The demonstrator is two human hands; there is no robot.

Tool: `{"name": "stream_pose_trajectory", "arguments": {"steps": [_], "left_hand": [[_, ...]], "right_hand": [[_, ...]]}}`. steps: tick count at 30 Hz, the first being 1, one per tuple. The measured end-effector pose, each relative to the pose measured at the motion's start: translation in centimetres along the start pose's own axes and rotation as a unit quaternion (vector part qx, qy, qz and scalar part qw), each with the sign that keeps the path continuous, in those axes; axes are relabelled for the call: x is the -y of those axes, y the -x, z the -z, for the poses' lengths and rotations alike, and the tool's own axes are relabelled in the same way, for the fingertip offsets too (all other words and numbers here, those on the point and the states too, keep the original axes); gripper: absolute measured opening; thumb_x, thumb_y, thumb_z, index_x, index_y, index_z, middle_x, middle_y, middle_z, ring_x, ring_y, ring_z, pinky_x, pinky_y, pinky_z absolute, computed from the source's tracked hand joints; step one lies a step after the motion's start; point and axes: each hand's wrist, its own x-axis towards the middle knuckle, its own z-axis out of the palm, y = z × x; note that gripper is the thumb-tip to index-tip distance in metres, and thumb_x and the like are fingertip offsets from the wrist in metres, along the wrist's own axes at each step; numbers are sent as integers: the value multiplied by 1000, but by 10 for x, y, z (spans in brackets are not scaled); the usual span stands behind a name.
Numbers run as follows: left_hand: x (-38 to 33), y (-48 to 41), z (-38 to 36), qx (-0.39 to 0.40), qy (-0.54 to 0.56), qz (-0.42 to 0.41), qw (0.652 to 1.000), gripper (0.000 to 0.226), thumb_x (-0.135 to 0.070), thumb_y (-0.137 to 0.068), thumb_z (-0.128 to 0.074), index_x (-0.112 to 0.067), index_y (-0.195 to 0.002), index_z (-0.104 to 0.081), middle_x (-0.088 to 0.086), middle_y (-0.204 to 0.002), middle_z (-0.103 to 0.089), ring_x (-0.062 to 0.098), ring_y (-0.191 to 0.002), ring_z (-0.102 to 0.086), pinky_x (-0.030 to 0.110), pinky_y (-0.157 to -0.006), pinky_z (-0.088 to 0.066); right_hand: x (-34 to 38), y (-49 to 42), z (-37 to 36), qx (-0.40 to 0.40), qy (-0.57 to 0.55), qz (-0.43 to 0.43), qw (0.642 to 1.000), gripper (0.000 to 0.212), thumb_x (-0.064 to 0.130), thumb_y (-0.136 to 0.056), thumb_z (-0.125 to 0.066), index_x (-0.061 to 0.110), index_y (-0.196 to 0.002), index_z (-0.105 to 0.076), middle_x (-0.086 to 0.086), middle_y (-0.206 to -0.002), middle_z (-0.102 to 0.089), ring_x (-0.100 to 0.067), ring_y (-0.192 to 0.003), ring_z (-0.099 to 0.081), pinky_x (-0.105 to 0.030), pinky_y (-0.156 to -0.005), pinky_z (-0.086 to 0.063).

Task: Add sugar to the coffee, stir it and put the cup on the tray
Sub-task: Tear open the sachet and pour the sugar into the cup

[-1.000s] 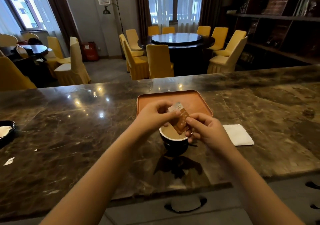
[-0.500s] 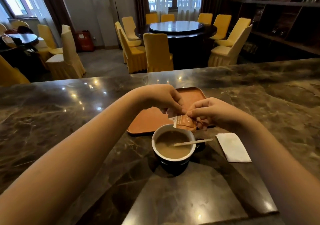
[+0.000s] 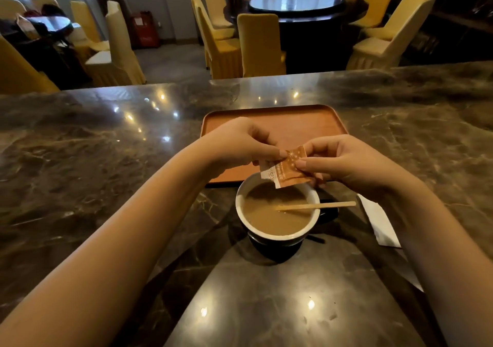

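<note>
A dark cup [image 3: 277, 236] with a white inside holds milky coffee on the marble counter. A wooden stir stick [image 3: 320, 206] lies across its rim, one end in the coffee. Just above the cup's far rim, an orange sugar packet [image 3: 286, 169] is tilted with its torn white end pointing down over the coffee. My left hand [image 3: 240, 144] pinches the packet's top left edge and my right hand [image 3: 346, 162] pinches its right side. Behind the cup lies the orange tray [image 3: 293, 122], nothing on it.
A white folded napkin [image 3: 380, 222] lies right of the cup, partly under my right forearm. The marble counter [image 3: 93, 160] stretches wide to both sides. Beyond its far edge stand yellow-covered chairs [image 3: 260, 45] and a round dark dining table [image 3: 296, 2].
The view has tipped down and closer, so the cup and stick show fully. Both hands still hold the packet, which now tilts with its torn end lower over the coffee.
</note>
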Motion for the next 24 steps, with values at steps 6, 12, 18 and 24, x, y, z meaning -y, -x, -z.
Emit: {"name": "stream_pose_trajectory", "arguments": {"steps": [6, 12, 18, 24], "left_hand": [[8, 6, -1, -37, -1, 0, 999, 14, -23, -80, -65, -11, -86, -71, -3, -76, -67, 2, -63, -53, 11, -58, -45], [4, 11, -13, -52, -21, -44, 997, 17, -27, -78, -66, -11, -83, -72, 10, -84, -72, 20, -77, -64, 25, -77, -53], [4, 8, -16, -64, -86, -86, 991, 21, -27, -81, -63, -31, -61, -61, -15, -48, -58, -5, -52, -52, 7, -52, -41], [8, 12, -18, -72, -56, -102, 991, 9, -25, -81, -63, -21, -74, -68, -9, -64, -64, -2, -61, -57, 7, -63, -46]], "right_hand": [[1, 0, -2, -28, 34, 36, 998, 7, 15, -78, -63, 11, -82, -68, 3, -71, -74, -8, -63, -66, -14, -58, -53], [4, 3, -6, -29, 54, 65, 996, 10, 15, -76, -65, 9, -84, -69, 0, -73, -74, -6, -61, -64, -12, -55, -51], [3, 5, -8, -43, 78, 82, 993, 8, 14, -76, -64, 14, -83, -68, 5, -81, -73, -4, -65, -67, -11, -57, -51], [4, 8, -9, -41, 110, 105, 988, 13, 17, -76, -62, 19, -88, -66, 12, -88, -71, -2, -74, -69, -9, -61, -51]]}}
